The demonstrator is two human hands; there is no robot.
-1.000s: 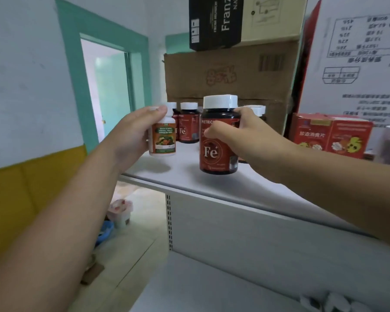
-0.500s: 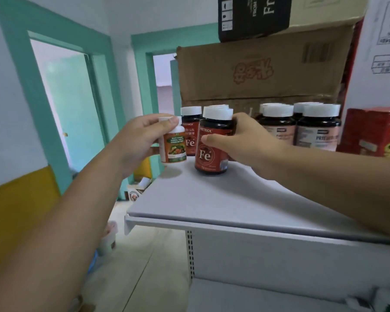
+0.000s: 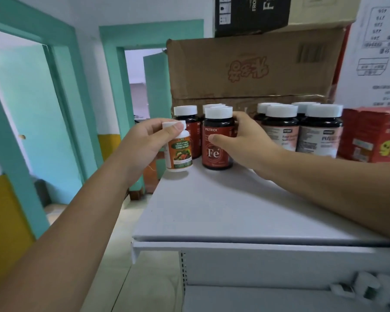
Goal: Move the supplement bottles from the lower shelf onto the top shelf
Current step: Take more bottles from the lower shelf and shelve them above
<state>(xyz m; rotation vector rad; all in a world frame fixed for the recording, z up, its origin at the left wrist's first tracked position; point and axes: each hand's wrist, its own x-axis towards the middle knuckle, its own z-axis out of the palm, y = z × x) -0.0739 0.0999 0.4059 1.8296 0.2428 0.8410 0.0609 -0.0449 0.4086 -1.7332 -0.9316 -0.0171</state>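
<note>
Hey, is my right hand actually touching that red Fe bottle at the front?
Touching. The head view shows the right hand wrapped round the Fe bottle: the thumb lies across its label and the fingers curl behind it.

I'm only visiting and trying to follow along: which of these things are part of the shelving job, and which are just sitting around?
In the job: small white plastic multivitamin bottle in the left hand; dark red-labelled Fe bottle in the right hand; grey metal top shelf.
Just lying about: brown cardboard box; red printed cartons; teal door frame.
</note>
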